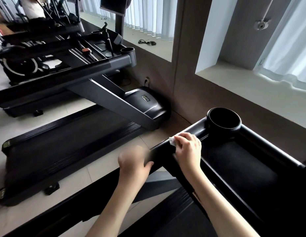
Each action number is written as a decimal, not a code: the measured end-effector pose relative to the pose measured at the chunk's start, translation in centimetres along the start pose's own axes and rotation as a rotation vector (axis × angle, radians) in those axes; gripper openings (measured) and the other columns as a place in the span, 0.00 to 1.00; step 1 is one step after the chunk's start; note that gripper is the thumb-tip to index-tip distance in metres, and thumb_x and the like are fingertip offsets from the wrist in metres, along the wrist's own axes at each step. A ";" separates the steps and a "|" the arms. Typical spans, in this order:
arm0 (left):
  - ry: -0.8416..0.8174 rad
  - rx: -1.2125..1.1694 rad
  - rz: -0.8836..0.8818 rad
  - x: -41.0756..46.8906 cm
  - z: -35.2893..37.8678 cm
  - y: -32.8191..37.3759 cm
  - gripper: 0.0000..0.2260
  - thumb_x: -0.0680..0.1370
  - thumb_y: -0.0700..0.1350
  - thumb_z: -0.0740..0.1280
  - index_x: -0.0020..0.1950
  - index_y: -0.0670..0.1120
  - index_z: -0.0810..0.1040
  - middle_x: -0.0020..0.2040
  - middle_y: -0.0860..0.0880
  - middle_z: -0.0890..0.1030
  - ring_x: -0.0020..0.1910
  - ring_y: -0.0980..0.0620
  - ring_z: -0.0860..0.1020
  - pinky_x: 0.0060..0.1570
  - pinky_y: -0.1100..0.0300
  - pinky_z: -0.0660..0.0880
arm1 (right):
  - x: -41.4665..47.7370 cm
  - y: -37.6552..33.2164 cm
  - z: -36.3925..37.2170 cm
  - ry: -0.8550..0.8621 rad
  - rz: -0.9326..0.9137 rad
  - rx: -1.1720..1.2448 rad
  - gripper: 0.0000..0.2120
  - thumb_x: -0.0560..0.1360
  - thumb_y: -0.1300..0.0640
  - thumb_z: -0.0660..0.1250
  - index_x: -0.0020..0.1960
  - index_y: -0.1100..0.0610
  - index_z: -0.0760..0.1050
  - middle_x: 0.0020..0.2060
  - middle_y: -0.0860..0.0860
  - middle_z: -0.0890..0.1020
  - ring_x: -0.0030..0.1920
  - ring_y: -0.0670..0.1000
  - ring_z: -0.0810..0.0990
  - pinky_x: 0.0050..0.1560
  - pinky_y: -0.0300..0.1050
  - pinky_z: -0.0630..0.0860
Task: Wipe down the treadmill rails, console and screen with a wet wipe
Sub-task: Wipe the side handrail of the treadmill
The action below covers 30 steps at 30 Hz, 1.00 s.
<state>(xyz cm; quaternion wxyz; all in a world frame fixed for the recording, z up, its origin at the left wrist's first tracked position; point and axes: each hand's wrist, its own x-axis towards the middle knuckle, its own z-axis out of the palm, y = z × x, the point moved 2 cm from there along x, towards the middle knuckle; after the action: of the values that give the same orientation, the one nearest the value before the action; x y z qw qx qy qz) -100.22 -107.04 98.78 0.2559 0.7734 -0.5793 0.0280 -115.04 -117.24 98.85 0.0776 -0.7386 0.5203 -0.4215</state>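
Right hand [188, 147] lies just below centre of the frame, its fingers curled over a white wet wipe [172, 141] and pressing it onto the left rim of the near treadmill's black console [268, 151]. Only a crumpled corner of the wipe shows beyond the fingertips. Left hand [135, 166] sits just beside it, lower and to the left, with its thumb against the end of the same black bar where the handrail [83, 200] runs off to the lower left. Its fingers are blurred, so I cannot tell whether it grips the bar or only rests there.

Right behind the wiping hand, a round cup holder [224, 122] rises from the console corner; its inside is dark. To the lower right of it the console forms a long recessed tray [237, 161] with a matte black floor.

A neighbouring treadmill [114, 100] fills the left half of the frame, its belt [63, 144] lying across the pale floor. Its own console tray in the upper left holds an upright clamp stand [109, 43], a flat dark pad and a red-orange clip [86, 50], with a cup holder at each end. A wall socket [147, 80] sits behind it, below a white window sill [234, 79] and pale curtains [289, 53].
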 end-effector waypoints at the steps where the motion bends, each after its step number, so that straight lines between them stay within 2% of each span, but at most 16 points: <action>1: -0.011 0.001 -0.010 0.0 -0.1 0.0 0.17 0.63 0.45 0.81 0.50 0.50 0.83 0.46 0.53 0.80 0.45 0.49 0.80 0.50 0.54 0.62 | 0.2 -0.5 0.3 -0.030 -0.052 -0.015 0.09 0.70 0.54 0.66 0.38 0.56 0.84 0.40 0.49 0.83 0.42 0.55 0.81 0.52 0.47 0.68; 5: -0.078 0.009 -0.015 -0.2 -0.7 0.3 0.17 0.72 0.47 0.74 0.60 0.51 0.80 0.53 0.54 0.78 0.55 0.50 0.77 0.56 0.55 0.59 | 0.4 -1.9 1.3 -0.194 -0.290 -0.049 0.05 0.66 0.55 0.68 0.33 0.51 0.82 0.37 0.45 0.83 0.41 0.51 0.81 0.60 0.48 0.66; 7: -0.090 -0.004 -0.008 -0.4 -0.9 0.2 0.17 0.72 0.47 0.74 0.61 0.52 0.80 0.54 0.54 0.78 0.56 0.51 0.76 0.56 0.56 0.58 | 1.3 -1.4 1.5 -0.210 -0.230 -0.081 0.09 0.68 0.53 0.64 0.33 0.50 0.82 0.36 0.44 0.83 0.41 0.52 0.81 0.63 0.52 0.64; 10: -0.067 0.007 -0.037 -0.8 -1.5 -0.4 0.16 0.72 0.47 0.74 0.59 0.51 0.80 0.53 0.53 0.78 0.56 0.50 0.76 0.55 0.56 0.59 | 1.5 -1.6 1.7 -0.203 -0.155 -0.110 0.11 0.68 0.53 0.62 0.32 0.52 0.81 0.35 0.46 0.83 0.41 0.54 0.81 0.63 0.50 0.59; 12: -0.072 0.018 -0.072 -1.0 -1.8 -1.0 0.15 0.74 0.50 0.72 0.60 0.52 0.79 0.56 0.54 0.77 0.59 0.51 0.74 0.57 0.56 0.58 | 0.6 -2.4 1.9 -0.234 -0.215 -0.055 0.09 0.68 0.53 0.65 0.32 0.52 0.82 0.35 0.45 0.84 0.41 0.53 0.81 0.62 0.48 0.59; 15: -0.077 -0.010 -0.097 -1.1 -2.0 -1.6 0.15 0.75 0.53 0.70 0.62 0.54 0.77 0.57 0.56 0.76 0.61 0.54 0.72 0.59 0.57 0.57 | -0.1 -2.5 1.4 -0.225 -0.293 -0.006 0.13 0.71 0.47 0.63 0.35 0.50 0.83 0.38 0.43 0.85 0.42 0.49 0.81 0.61 0.49 0.62; 20: -0.048 -0.056 -0.120 -1.2 -1.8 -1.6 0.14 0.72 0.51 0.74 0.57 0.52 0.80 0.54 0.55 0.78 0.58 0.52 0.75 0.55 0.57 0.57 | -0.3 -1.2 0.6 -0.078 -0.118 -0.046 0.10 0.71 0.55 0.65 0.36 0.56 0.82 0.40 0.51 0.82 0.40 0.55 0.80 0.54 0.47 0.68; 22: -0.042 -0.058 -0.128 -1.2 -1.7 -1.7 0.14 0.72 0.50 0.74 0.56 0.52 0.81 0.53 0.54 0.78 0.57 0.51 0.75 0.54 0.57 0.58 | -1.9 -1.9 0.9 -0.094 -0.143 0.020 0.03 0.68 0.62 0.70 0.35 0.58 0.81 0.40 0.52 0.80 0.39 0.56 0.79 0.48 0.48 0.73; 24: -0.037 -0.068 -0.126 -1.1 -1.7 -1.8 0.14 0.71 0.50 0.75 0.56 0.51 0.81 0.53 0.54 0.79 0.57 0.50 0.76 0.53 0.58 0.57 | -3.2 -2.2 1.0 -0.129 -0.220 0.037 0.06 0.65 0.67 0.73 0.35 0.58 0.80 0.40 0.52 0.81 0.38 0.56 0.80 0.45 0.47 0.75; 26: -0.042 -0.070 -0.126 -1.1 -1.7 -1.9 0.14 0.72 0.50 0.75 0.56 0.51 0.81 0.53 0.54 0.79 0.57 0.50 0.76 0.53 0.58 0.57 | -2.9 -1.4 0.8 -0.105 -0.198 0.020 0.06 0.66 0.67 0.72 0.34 0.58 0.79 0.39 0.52 0.80 0.35 0.56 0.79 0.42 0.45 0.73; 29: -0.034 -0.069 -0.117 -1.2 -1.5 -1.9 0.14 0.70 0.49 0.76 0.54 0.50 0.82 0.52 0.53 0.79 0.55 0.49 0.77 0.53 0.56 0.58 | -2.9 -0.4 0.3 -0.036 0.007 0.029 0.08 0.68 0.65 0.75 0.34 0.59 0.78 0.38 0.53 0.79 0.32 0.58 0.78 0.37 0.44 0.73; 30: -0.027 -0.067 -0.112 -1.3 -1.4 -2.0 0.14 0.69 0.48 0.77 0.53 0.50 0.82 0.51 0.53 0.80 0.53 0.48 0.77 0.53 0.55 0.59 | -3.5 -0.5 0.3 -0.041 0.022 0.027 0.09 0.67 0.66 0.76 0.34 0.59 0.78 0.39 0.53 0.79 0.32 0.58 0.78 0.36 0.44 0.73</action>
<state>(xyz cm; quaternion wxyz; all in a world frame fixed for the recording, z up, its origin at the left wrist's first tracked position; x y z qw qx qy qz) -98.48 -104.89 98.88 0.2751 0.7958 -0.5393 -0.0162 -114.84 -114.25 97.04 0.1029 -0.7402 0.5212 -0.4121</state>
